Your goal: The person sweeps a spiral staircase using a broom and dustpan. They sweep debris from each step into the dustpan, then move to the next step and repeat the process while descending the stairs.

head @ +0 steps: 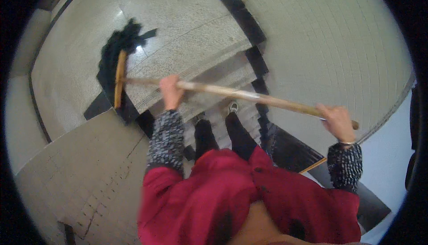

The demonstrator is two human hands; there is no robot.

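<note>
Both of my hands grip the long wooden handle [227, 92] of a broad mop. My left hand [171, 89] is closed round the handle nearer the mop's head, and my right hand [337, 121] is closed round it near its far end. A yellowish wooden crossbar [120, 79] joins the handle at the left. Dark green mop strands or cloth [113, 49] lie against the speckled floor beside that bar. Whether the strands are fixed to the bar cannot be told.
My feet stand on stone stairs [217, 106], below a speckled landing [187, 17]. Black stepped edging [249, 24] runs along the pale wall [327, 44] at right. A tiled wall [83, 171] is at lower left. A dark slab [294, 144] lies near my right arm.
</note>
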